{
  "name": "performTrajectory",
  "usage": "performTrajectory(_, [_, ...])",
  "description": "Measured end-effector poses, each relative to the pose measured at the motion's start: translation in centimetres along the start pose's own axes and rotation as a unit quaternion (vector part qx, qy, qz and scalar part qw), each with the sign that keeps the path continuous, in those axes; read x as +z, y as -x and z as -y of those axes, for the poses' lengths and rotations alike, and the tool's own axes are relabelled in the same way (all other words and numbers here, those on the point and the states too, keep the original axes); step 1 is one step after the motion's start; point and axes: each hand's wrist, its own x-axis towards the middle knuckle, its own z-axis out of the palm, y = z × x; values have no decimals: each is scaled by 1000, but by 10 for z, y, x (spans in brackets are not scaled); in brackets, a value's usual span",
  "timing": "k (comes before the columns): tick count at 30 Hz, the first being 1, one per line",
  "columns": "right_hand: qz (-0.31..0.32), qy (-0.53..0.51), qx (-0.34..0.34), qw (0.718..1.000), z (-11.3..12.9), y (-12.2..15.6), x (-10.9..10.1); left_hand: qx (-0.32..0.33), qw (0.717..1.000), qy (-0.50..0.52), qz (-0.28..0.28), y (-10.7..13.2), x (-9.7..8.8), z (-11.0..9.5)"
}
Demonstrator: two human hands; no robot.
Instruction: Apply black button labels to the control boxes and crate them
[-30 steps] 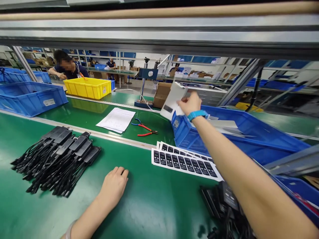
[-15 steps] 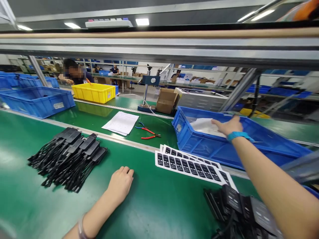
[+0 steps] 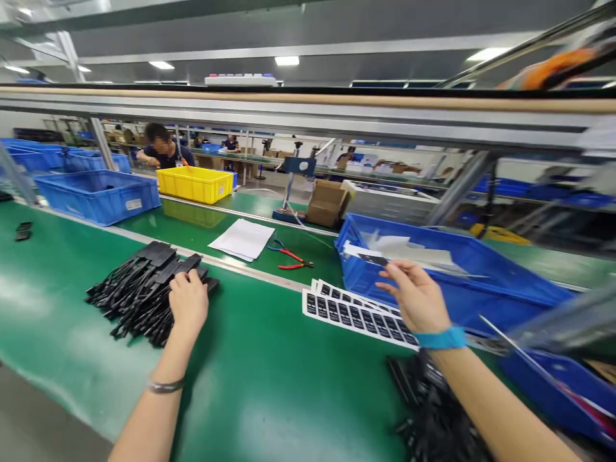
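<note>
My left hand is closed, with curled fingers at the right end of a pile of black cable adapters. Its fingertips are on one of the small black boxes, partly hidden by the hand. In a pinch between thumb and fingers, my right hand holds a white strip with a black label on it, over the near edge of a blue bin. Below that hand lie label sheets with rows of black labels. A second group of black adapters is blurred beside my right forearm.
White papers and red and blue pliers lie beyond the metal strip. A yellow bin and another blue bin stand back left. A person sits behind them. A metal beam crosses overhead.
My left hand has gone from the bare table to the adapter pile. My right hand has come back from inside the blue bin, now with the label strip. The view has shifted.
</note>
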Motion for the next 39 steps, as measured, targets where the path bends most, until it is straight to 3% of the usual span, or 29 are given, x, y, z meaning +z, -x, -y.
performTrajectory(3, [-28, 0, 6, 1000, -5, -4, -5, 22, 999, -11, -43, 2, 8, 1])
performTrajectory(6, [-30, 4, 18, 999, -16, 1, -12, 95, 991, 21, -95, 11, 14, -8])
performTrajectory(8, [-29, 12, 11, 999, -23, 9, -17, 169, 978, 76, -95, 21, 13, -23])
performTrajectory(10, [-31, 23, -9, 999, -28, 17, -24, 252, 956, 140, -60, 31, 9, -47])
performTrajectory(14, [-25, 52, -60, 997, -25, 19, -43, 421, 871, 250, 47, 34, -1, -124])
performTrajectory(22, [-4, 97, -149, 984, -6, 11, -72, 506, 798, 326, 29, 11, -2, -315])
performTrajectory(24, [-13, 100, -200, 975, 7, 13, -82, 509, 786, 349, 21, 2, -1, -350])
performTrajectory(27, [-92, 49, -286, 953, 32, 19, -102, 472, 793, 385, -3, -26, -4, -393])
performTrajectory(30, [-129, -13, -303, 944, 49, 29, -121, 446, 800, 400, -12, -54, -11, -428])
performTrajectory(32, [-104, -21, -247, 963, 50, 36, -129, 467, 793, 392, 6, -58, -13, -441])
performTrajectory(34, [-71, -25, -154, 985, 43, 44, -133, 492, 785, 375, 25, -49, -11, -437])
performTrajectory(36, [-49, -32, -63, 996, 32, 55, -134, 507, 786, 351, 37, -32, -9, -412])
performTrajectory(39, [-43, -41, 25, 998, 9, 73, -138, 508, 807, 298, 49, -8, -6, -338])
